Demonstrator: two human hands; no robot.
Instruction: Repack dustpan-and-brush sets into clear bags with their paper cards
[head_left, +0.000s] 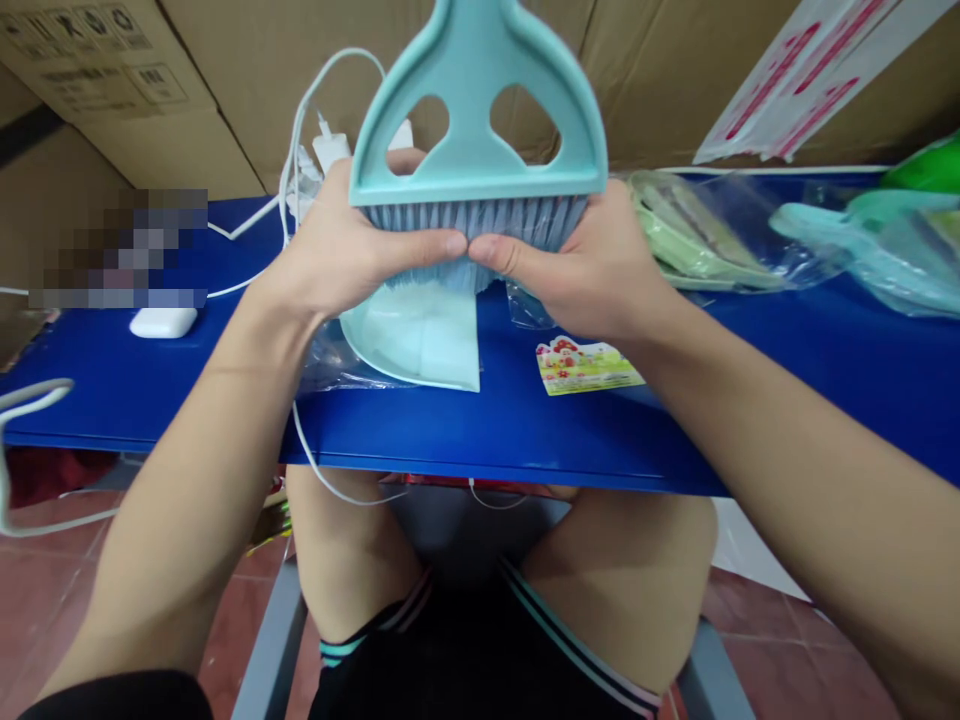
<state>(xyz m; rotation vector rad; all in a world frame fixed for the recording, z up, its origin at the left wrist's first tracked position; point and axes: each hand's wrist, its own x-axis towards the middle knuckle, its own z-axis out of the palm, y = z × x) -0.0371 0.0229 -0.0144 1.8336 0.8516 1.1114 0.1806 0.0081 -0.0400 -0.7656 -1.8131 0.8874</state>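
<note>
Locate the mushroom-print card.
In the head view, the mushroom-print card lies flat on the blue table, right of centre, just below the right hand and right of the pale teal dustpan.

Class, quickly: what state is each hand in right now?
Left hand: closed, holding the teal hand brush.
Right hand: closed, holding the teal hand brush.
</note>
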